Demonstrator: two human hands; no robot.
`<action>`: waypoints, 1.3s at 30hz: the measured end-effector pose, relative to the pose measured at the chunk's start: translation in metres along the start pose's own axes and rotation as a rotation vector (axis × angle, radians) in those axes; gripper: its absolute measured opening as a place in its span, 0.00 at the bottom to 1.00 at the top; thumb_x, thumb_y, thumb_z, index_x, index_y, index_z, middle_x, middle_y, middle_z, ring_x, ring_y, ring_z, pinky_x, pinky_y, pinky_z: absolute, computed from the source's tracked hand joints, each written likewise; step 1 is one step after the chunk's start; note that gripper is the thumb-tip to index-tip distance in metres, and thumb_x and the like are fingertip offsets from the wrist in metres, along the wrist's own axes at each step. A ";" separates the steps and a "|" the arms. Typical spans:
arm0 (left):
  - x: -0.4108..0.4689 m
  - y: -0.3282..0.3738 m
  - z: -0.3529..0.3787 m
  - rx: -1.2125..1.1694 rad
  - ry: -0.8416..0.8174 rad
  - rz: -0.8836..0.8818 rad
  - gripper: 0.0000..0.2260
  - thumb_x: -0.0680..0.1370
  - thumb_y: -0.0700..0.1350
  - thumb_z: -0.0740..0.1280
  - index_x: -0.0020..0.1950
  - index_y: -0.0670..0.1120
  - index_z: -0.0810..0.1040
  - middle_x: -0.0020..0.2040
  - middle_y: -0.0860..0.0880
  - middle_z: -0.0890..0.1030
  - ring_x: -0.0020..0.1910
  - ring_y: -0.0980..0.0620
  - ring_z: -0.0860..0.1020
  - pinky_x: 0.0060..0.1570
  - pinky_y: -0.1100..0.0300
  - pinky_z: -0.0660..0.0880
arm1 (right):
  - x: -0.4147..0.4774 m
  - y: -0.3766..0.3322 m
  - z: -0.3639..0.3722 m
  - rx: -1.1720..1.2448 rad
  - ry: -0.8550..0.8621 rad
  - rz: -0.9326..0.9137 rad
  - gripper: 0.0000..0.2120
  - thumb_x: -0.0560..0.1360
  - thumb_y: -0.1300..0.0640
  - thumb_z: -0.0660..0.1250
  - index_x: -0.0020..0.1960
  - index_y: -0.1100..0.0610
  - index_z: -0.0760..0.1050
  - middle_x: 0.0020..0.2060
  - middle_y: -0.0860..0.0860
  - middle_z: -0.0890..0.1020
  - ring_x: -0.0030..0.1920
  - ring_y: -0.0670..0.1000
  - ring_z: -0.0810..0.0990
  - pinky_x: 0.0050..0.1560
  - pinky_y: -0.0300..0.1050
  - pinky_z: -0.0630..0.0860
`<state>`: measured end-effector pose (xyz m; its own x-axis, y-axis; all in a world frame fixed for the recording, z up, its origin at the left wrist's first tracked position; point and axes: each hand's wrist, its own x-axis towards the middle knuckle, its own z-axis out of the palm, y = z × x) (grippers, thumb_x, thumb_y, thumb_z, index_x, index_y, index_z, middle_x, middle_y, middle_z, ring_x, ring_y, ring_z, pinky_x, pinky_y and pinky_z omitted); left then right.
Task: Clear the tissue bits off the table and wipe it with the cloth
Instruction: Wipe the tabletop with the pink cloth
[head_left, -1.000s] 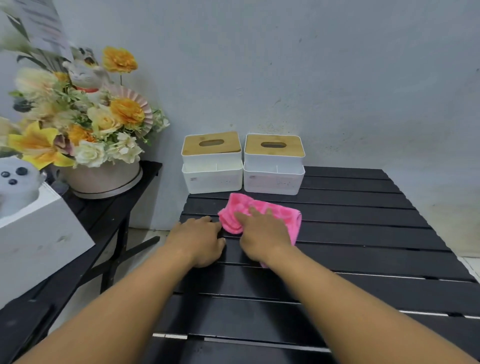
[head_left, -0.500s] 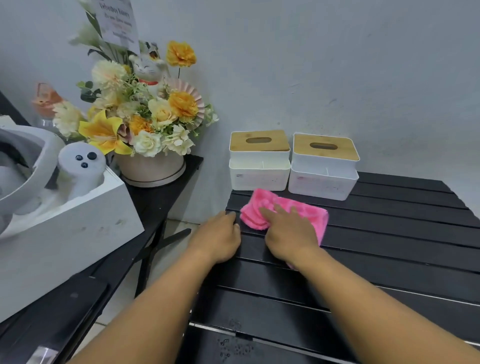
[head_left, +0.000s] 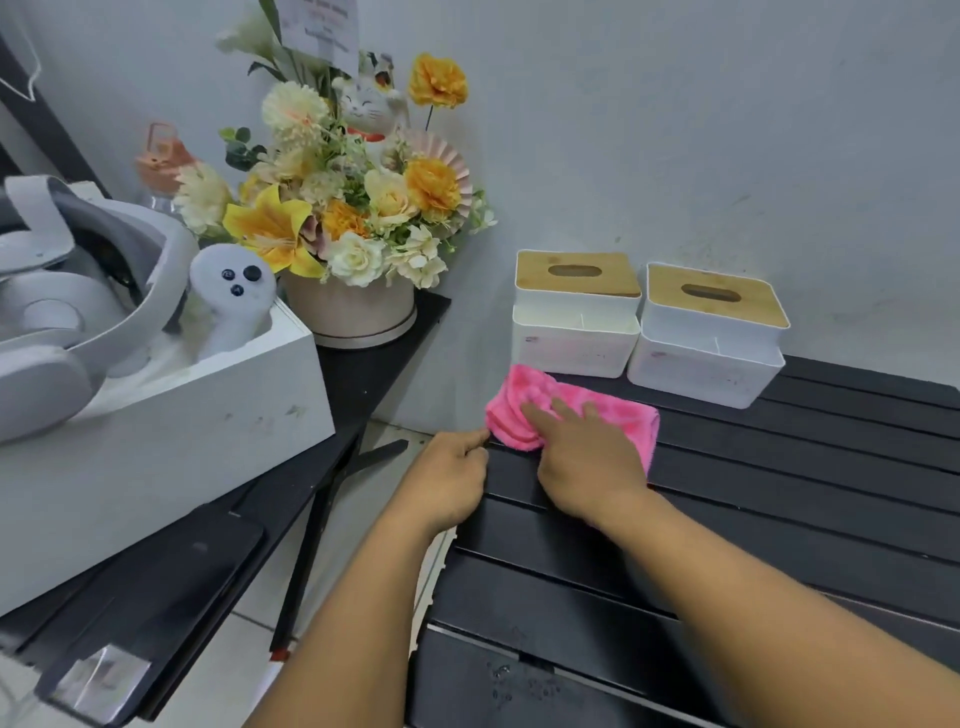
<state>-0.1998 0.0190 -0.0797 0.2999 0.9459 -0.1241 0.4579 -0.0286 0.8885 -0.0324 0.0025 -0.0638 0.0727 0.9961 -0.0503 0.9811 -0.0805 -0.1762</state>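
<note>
1. From the head camera we count two bare hands, one cloth, one slatted table, two tissue boxes, one flower arrangement and one white box.
2. Our right hand lies palm down with fingers spread and pressed flat on the pink cloth, covering its near part.
3. Our left hand rests at the table's left edge, just left of the cloth, its fingers curled loosely inward; we cannot tell whether it pinches anything.
4. The cloth is fuzzy microfibre, folded into a rough rectangle with a bunched left end, and it sits on the far left part of the table, near the tissue boxes.
5. The table is black, made of long flat slats with narrow gaps; a few small water drops show on its near slat.
6. The two tissue boxes are white plastic with flat wooden lids, each lid cut with one oval slot; they stand side by side against the wall.
7. To the left, on a second black surface, stand a round pale pot of yellow, orange and cream flowers and a white box holding a grey headset.
</note>
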 end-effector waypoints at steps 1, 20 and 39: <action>0.000 -0.002 0.000 -0.012 -0.003 0.005 0.20 0.82 0.39 0.57 0.70 0.53 0.77 0.65 0.58 0.79 0.63 0.61 0.76 0.63 0.67 0.70 | 0.000 0.006 -0.002 0.014 -0.013 -0.015 0.31 0.78 0.58 0.55 0.77 0.38 0.55 0.78 0.44 0.59 0.77 0.57 0.59 0.68 0.57 0.66; 0.002 -0.045 0.004 -0.427 -0.192 -0.113 0.19 0.83 0.51 0.60 0.74 0.60 0.70 0.72 0.59 0.73 0.70 0.60 0.71 0.74 0.53 0.66 | 0.018 0.004 -0.008 0.032 -0.010 0.099 0.29 0.76 0.59 0.55 0.75 0.41 0.62 0.76 0.47 0.65 0.75 0.59 0.62 0.66 0.57 0.69; -0.015 -0.053 0.015 -0.579 -0.119 -0.130 0.20 0.80 0.51 0.62 0.72 0.59 0.73 0.69 0.54 0.77 0.68 0.54 0.75 0.73 0.50 0.67 | -0.002 -0.013 -0.009 -0.024 -0.045 0.047 0.32 0.76 0.60 0.55 0.77 0.39 0.58 0.78 0.45 0.61 0.76 0.58 0.62 0.64 0.56 0.71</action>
<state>-0.2161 0.0013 -0.1313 0.3789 0.8863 -0.2663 -0.0225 0.2965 0.9548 -0.0436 0.0016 -0.0524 0.1111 0.9886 -0.1020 0.9809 -0.1256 -0.1487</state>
